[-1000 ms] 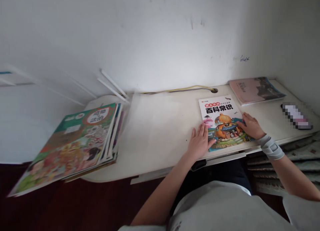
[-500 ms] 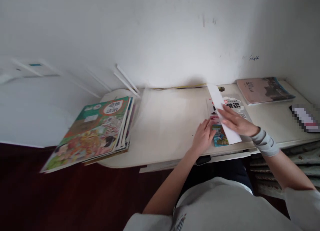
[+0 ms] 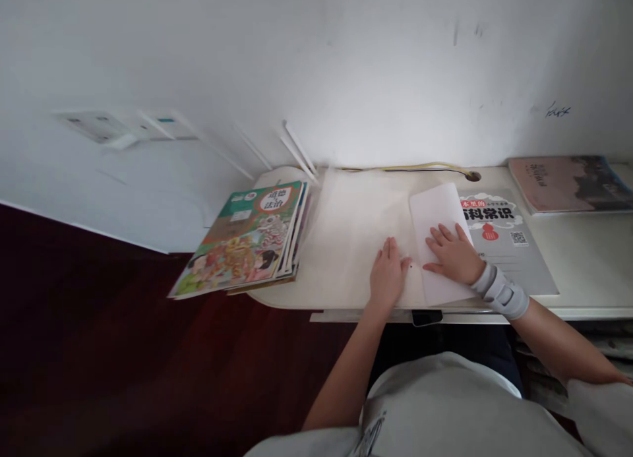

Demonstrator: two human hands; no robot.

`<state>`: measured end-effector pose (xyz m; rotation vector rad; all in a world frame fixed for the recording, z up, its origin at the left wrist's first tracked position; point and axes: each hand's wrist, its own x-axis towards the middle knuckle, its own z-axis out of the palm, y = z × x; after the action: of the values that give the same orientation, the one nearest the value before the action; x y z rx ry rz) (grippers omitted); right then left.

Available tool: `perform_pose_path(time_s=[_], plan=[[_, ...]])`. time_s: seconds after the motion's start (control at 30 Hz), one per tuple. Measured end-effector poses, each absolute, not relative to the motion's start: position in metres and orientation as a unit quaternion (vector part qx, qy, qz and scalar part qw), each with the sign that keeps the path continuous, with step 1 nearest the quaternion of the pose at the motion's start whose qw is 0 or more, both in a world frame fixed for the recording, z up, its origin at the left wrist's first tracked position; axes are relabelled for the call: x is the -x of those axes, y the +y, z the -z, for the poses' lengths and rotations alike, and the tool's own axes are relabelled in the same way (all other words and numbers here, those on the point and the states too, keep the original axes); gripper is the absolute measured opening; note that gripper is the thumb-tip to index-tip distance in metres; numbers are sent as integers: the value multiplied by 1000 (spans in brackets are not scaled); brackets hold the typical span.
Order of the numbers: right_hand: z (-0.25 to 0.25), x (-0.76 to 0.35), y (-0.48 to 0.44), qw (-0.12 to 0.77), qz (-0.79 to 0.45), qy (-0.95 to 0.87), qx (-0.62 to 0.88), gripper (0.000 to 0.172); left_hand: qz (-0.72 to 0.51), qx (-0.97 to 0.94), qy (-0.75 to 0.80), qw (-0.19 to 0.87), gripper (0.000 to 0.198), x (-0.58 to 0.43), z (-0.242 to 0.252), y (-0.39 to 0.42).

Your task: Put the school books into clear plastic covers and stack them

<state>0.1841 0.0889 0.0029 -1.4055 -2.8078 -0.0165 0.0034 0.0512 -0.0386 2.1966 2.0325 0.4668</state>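
A booklet [image 3: 519, 266] with a grey title page, black lettering, a red gourd shape and a QR code lies opened on the white desk [image 3: 346, 246]. Its front leaf [image 3: 435, 203], plain white on the side that shows, is turned over to the left. My right hand [image 3: 452, 252], a grey brace around its wrist, lies flat across this white leaf with the fingers spread. Just left of the leaf, my left hand [image 3: 389, 272] rests on the desk, fingers stretched out and holding nothing.
A stack of books with a green picture cover [image 3: 247, 239] overhangs the desk's left end. At the back right lies a pinkish book [image 3: 568, 183]. A yellow cable [image 3: 420, 165] runs along the wall to a hole [image 3: 473, 176]. Sockets [image 3: 123, 127] are on the left wall.
The booklet's cover has swung from upright over to the left and now lies nearly flat, baring the grey page. My left hand has left the booklet for the desk. The view has shifted left.
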Motion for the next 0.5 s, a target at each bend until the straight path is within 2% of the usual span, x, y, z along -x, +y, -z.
perform_pose_path(time_s=[0.17,0.37,0.5], plan=[[6,-178,92,-3,-1,-902,433,57,-177,-703,684,79,46,1,38,52],[11,-169,95,-1,-29,-916,400,58,-175,-732,655,71,45,1,37,44],[7,-159,101,0,-46,-930,364,50,-161,-785,596,57,45,-3,36,28]])
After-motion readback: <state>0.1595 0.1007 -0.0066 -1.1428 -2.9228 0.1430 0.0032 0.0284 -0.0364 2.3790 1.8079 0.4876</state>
